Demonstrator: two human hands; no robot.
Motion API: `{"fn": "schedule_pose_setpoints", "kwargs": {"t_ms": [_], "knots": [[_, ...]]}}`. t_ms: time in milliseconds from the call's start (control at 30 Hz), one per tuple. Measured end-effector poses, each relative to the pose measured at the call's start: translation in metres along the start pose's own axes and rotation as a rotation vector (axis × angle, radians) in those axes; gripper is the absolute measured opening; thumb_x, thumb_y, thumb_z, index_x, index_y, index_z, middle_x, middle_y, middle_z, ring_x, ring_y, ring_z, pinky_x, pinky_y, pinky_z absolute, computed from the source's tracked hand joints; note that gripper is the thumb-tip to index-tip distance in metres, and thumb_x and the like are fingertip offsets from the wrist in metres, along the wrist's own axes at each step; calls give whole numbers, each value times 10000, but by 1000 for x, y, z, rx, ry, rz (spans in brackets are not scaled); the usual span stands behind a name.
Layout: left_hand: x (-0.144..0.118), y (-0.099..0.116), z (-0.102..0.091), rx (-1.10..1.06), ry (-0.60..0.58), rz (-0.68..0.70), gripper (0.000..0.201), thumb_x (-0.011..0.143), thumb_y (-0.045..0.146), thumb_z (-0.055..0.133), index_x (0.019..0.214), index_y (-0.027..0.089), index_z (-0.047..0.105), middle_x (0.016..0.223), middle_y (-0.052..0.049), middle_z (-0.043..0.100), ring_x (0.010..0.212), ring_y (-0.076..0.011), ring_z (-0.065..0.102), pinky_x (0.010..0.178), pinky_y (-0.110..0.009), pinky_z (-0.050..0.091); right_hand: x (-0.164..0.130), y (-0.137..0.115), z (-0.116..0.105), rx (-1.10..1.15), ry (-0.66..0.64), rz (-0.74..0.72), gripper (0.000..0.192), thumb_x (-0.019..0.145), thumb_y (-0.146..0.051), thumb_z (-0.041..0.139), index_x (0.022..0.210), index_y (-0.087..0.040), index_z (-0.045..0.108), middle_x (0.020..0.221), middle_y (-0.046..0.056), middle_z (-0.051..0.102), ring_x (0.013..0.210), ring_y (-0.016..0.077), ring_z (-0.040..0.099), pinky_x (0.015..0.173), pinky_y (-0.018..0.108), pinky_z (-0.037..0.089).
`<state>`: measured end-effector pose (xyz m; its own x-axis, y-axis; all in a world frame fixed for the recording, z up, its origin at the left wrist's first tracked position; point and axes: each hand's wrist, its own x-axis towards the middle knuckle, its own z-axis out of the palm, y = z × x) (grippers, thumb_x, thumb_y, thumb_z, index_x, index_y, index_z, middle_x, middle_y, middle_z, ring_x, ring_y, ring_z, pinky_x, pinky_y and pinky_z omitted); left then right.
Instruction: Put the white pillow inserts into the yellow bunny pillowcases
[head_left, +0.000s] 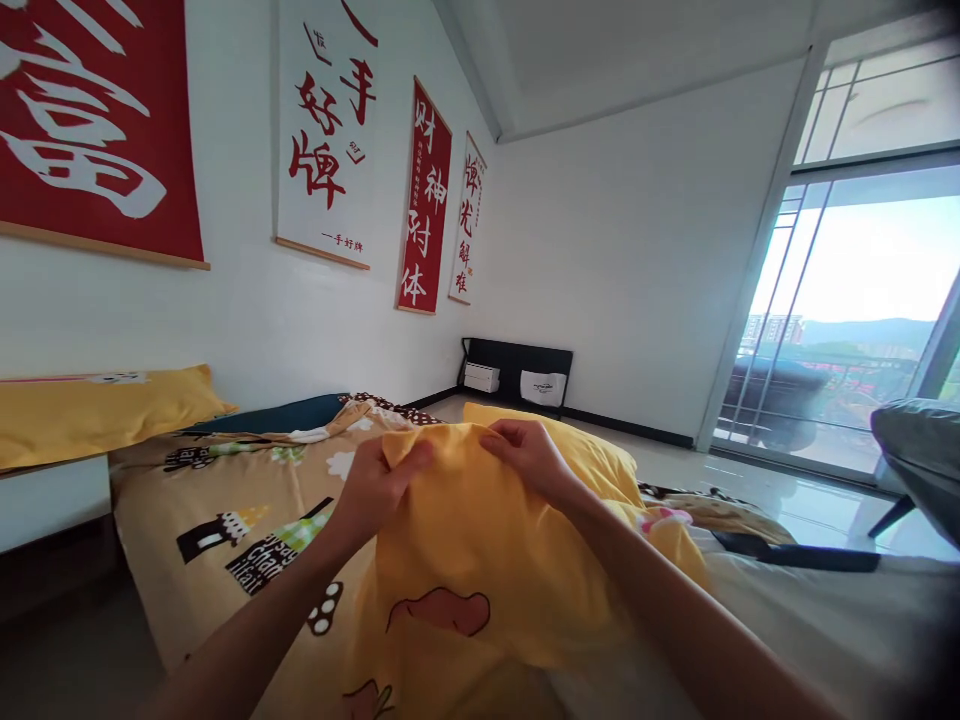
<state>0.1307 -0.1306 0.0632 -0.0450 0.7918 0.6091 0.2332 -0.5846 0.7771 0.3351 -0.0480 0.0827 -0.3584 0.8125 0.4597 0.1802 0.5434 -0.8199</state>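
Pinching the top edge of a yellow pillowcase [480, 560], left hand [375, 490] & right hand [529, 460] each have fingers pressed shut on a fold of cloth, held up over the bed just in front of the person. Fabric looks light, soft, floppy w/ no stiffness; prob best gripped at corners or hem so it hangs open. Under it, a patterned sheet [225, 510] on a low bed. Beyond: yellow pillow [90, 410] at left, red/white wall scrolls [424, 200], glass balcony door [840, 320] far right.
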Motion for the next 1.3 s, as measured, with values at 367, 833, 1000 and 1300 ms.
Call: {"fn": "schedule_pose_setpoints", "kwargs": {"t_ms": [367,833,1000,1300], "knots": [[-19,-31,16,480,127,427,254,869,344,582,1063,182,582,973,-68,632,872,-194,571,774,-324,477,-6,0,3,58,51,-65,249,695,-432,626,684,-188,581,621,-10,558,610,140,512,561,262,403],[-7,-36,10,748,206,864,167,935,143,460,868,164,612,744,-30,609,721,-153,519,678,-281,404,-10,-3,5,47,21,-96,264,705,-449,612,683,-188,577,614,-11,540,604,137,494,560,264,394],[-3,-23,5,714,35,697,245,956,214,414,770,177,569,692,-16,564,684,-141,521,641,-257,411,-10,-3,9,49,-2,-107,253,707,-439,616,719,-187,599,640,-6,553,617,142,501,573,271,402],[-47,-46,6,854,-34,410,129,845,274,565,935,182,566,862,-51,646,771,-201,616,652,-297,472,-10,1,4,50,74,-97,199,703,-388,610,685,-190,600,627,-6,561,611,141,507,550,257,390]]}}
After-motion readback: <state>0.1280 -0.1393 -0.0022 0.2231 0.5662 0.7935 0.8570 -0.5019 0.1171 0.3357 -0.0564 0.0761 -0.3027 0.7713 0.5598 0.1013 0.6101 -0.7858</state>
